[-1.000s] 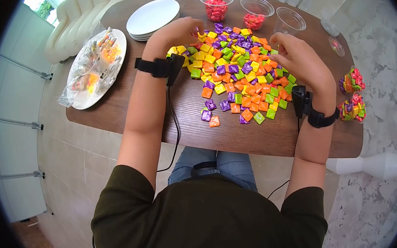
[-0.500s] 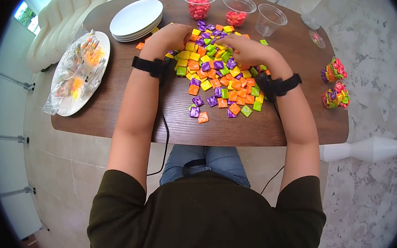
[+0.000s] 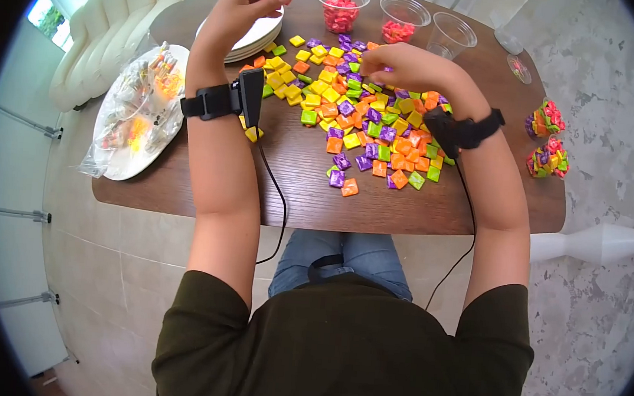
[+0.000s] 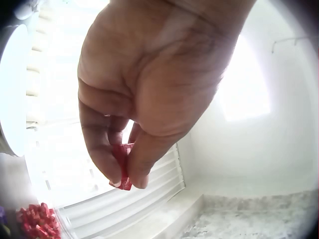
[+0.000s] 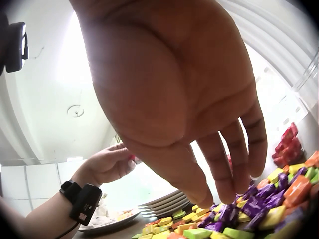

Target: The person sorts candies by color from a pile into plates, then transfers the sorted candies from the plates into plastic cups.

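My left hand is raised over the stack of white plates at the far left of the table. Thumb and fingers pinch a red wrapped candy, its ends showing between the fingertips in the left wrist view. A spread of square wrapped candies in yellow, orange, green and purple covers the table's middle. Over its far side is my right hand, palm down. Its fingers point loosely downward, tips right at the purple candies, with nothing seen gripped.
Two clear cups of red candies and a third clear cup line the far edge. Filled cups of mixed candies stand at the right edge. At left lies an oval plate bearing a plastic bag.
My left hand has lifted from the candies up and left over the plates, now with a red candy. My right hand moved in leftward from the right side and stays over the pile.
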`<state>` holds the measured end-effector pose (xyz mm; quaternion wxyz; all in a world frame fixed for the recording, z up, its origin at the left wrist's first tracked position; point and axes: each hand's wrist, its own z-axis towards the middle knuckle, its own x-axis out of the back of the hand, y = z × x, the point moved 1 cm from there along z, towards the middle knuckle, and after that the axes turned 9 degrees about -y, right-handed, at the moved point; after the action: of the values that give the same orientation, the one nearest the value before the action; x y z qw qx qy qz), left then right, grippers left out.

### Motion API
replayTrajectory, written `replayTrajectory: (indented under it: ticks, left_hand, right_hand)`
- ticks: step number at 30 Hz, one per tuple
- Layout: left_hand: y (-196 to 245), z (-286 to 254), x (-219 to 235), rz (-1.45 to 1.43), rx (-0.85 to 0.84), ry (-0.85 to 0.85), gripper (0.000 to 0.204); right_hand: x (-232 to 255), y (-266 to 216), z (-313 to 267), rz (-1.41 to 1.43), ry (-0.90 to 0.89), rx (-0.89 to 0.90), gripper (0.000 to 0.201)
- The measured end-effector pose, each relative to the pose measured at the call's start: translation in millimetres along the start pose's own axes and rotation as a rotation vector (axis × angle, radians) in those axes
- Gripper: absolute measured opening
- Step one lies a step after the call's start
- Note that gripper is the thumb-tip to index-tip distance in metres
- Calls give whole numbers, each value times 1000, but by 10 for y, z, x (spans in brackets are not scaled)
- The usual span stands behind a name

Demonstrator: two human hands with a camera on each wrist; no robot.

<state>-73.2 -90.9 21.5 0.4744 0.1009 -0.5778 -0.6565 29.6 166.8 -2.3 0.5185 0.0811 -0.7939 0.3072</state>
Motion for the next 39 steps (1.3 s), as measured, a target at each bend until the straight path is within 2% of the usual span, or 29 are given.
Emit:
replayTrajectory:
  ticks: [2,5,8,11,14,15,18,20,22,24,26,29,32,33,36,37,39]
  left_hand:
    - [89,-66,71,-134,-29,79,29]
    - [25,-89,257,-545,-115,177,30]
    - [163,-162,311,-723,-261,173,33]
    - [259,-205,348,-746,-290,217,31]
    - [341,-224,313,-780,-300,246,32]
    - [337,-222,318,-787,-308,247,34]
    - [315,-198,322,-870,-348,202,40]
    - [342,-175,291,-982,-404,123,42]
    - [386,-153,239,-1192,-454,3,35]
    - [438,-123,178,-1376,-490,-68,30]
    - [484,-100,132,-1542,-477,-87,24]
    - [520,-68,66,-1678,-438,-132,21]
    - [579,-46,-37,-1743,-391,-145,19]
    - [592,-39,-66,-1752,-378,-147,19]
    - [647,-43,-137,-1751,-347,-142,18]
    - [672,-44,-157,-1745,-339,-141,18]
    - [683,-41,-164,-1724,-353,-165,17]
  right_hand:
    - [5,-202,279,-47,-3,78,26]
    - [-139,-371,814,-119,36,121,34]
    - [-319,-497,1251,-158,83,248,42]
    - [-418,-771,1383,-180,20,193,46]
    - [-515,-667,1441,-270,-57,179,44]
    - [-513,-585,1438,-185,-63,165,35]
    - [-279,-423,1140,-184,-191,-69,25]
    - [-82,-269,805,-167,-214,-30,19]
    - [85,-108,401,-64,-156,-32,22]
    - [118,217,65,-31,-70,11,31]
    - [146,244,-304,4,-195,-317,54]
    - [-59,391,-667,103,-183,-455,77]
    - [-259,154,-741,-10,-155,-426,89]
    - [-348,155,-714,-23,-94,-386,88]
    - [-457,161,-532,-2,37,-256,80]
    - [-482,210,-440,33,60,-138,63]
    - [-465,284,-371,65,134,-134,53]
